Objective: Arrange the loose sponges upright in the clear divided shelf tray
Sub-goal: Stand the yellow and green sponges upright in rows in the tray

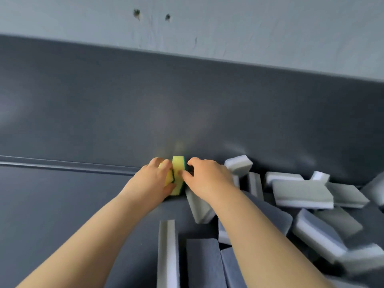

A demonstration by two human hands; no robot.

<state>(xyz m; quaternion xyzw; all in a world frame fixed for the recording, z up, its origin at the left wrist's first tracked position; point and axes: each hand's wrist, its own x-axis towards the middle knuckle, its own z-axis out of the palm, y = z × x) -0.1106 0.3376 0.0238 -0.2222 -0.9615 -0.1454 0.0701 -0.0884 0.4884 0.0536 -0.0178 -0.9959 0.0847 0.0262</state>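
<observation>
While both hands met at the back of the dark grey shelf, head view caught the placing step. The left hand gripped and the right hand pinched the yellow foam sponge with green scouring back, on edge against the rear wall. Next move probably calls for seating it square, then fetching from the loose grey-and-white foam sponges heaped at right. The clear divided tray could not be made out. Edges were blurred, and the sponge's base was hidden.
</observation>
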